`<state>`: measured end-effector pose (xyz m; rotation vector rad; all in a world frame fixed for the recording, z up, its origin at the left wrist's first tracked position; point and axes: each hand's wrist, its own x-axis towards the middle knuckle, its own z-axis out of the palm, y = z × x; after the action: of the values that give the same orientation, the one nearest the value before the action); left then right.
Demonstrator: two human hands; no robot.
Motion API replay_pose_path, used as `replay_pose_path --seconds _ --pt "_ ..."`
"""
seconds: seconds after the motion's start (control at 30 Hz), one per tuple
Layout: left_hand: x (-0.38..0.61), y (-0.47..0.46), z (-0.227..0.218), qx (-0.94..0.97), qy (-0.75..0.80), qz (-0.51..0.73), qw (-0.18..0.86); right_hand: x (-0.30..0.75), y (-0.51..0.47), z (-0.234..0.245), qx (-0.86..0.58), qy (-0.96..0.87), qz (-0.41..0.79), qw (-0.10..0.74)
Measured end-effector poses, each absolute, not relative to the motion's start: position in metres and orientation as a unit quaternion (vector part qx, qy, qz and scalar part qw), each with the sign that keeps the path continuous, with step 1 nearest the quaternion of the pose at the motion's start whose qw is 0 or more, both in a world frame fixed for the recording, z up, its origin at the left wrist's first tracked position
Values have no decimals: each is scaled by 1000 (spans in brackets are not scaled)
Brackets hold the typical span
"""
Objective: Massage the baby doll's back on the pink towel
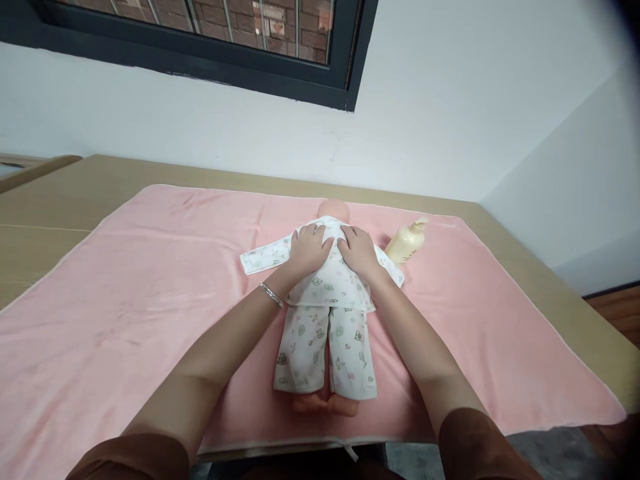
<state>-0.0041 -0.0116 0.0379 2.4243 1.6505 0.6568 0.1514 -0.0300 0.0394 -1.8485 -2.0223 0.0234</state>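
A baby doll (326,313) in white printed pyjamas lies lengthwise on a pink towel (150,293), head away from me, bare feet toward me. My left hand (309,248) rests flat on the doll's upper left side, fingers spread over the shirt. My right hand (357,250) lies flat on the upper right side, fingers stretched toward the neck. Both palms press on the shirt and hold nothing. A silver bracelet (271,294) circles my left wrist.
A cream pump bottle (406,243) lies on the towel just right of the doll's shoulder. The towel covers a wooden table (60,200) set against a white wall under a dark-framed window (210,40). Wood floor shows at the far right.
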Motion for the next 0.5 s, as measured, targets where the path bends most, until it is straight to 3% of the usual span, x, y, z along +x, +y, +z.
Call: replay_pose_path --seconds 0.3,0.5 --pt "0 -59 74 849 521 84 15 123 -71 69 -654 -754 -20 65" --pt "-4 -38 61 827 544 139 31 136 -55 63 -664 -738 4 115"
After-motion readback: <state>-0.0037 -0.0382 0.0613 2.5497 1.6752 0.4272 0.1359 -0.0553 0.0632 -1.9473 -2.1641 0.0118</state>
